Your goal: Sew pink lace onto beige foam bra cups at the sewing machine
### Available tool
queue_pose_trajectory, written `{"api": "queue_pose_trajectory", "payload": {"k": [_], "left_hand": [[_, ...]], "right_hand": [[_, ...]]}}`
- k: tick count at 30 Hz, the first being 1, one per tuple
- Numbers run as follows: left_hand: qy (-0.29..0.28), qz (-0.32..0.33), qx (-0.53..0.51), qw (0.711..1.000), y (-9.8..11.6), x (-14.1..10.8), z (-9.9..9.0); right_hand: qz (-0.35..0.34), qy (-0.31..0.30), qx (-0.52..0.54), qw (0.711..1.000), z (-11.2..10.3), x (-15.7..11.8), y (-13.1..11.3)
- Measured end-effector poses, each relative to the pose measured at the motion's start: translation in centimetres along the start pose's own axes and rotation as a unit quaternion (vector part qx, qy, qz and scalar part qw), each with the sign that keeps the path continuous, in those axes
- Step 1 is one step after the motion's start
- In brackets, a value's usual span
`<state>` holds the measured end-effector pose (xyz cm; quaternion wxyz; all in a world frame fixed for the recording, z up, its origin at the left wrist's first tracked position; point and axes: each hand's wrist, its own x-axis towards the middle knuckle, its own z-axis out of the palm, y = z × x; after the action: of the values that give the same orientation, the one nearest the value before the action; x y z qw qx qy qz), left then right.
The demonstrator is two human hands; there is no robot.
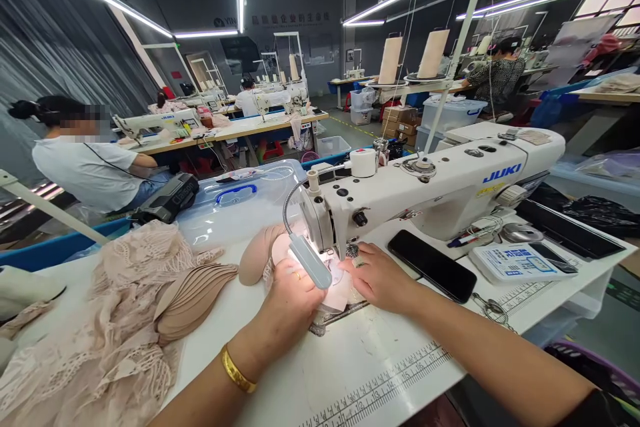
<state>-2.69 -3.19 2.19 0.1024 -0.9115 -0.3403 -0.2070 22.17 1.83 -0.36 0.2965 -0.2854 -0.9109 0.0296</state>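
Observation:
A white sewing machine (435, 180) stands across the table, its needle area lit by a grey lamp (310, 261) on a bent neck. Under the needle lies pale pink fabric (336, 293). My left hand (294, 297), with a gold bracelet on its wrist, is closed at the left edge of this fabric; the lamp covers some of its fingers. To the right of the needle, my right hand (377, 277) lies with its fingers spread, fingertips on the fabric's right edge. A beige cup (257, 255) rests left of the lamp.
Stacked beige cups (193, 300) and lace fabric (125, 320) cover the table's left side. A black phone (433, 265) and a white-blue box (517, 261) lie right of my hands. Behind the table are a clear plastic lid (235, 207) and a seated person (90, 160).

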Motion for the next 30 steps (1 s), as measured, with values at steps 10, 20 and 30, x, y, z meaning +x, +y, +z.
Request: {"api": "queue_pose_trajectory", "payload": {"k": [10, 20, 30], "left_hand": [[0.012, 0.004, 0.007, 1.0, 0.2, 0.6, -0.5], [0.01, 0.002, 0.005, 1.0, 0.2, 0.3, 0.3], [-0.029, -0.017, 0.01, 0.999, 2.2, 0.3, -0.9]], "right_hand": [[0.022, 0.031, 0.042, 0.998, -0.2, 0.4, -0.2], [0.03, 0.017, 0.01, 0.999, -0.1, 0.3, -0.1], [-0.053, -0.059, 0.027, 0.996, -1.1, 0.0, -0.1]]}}
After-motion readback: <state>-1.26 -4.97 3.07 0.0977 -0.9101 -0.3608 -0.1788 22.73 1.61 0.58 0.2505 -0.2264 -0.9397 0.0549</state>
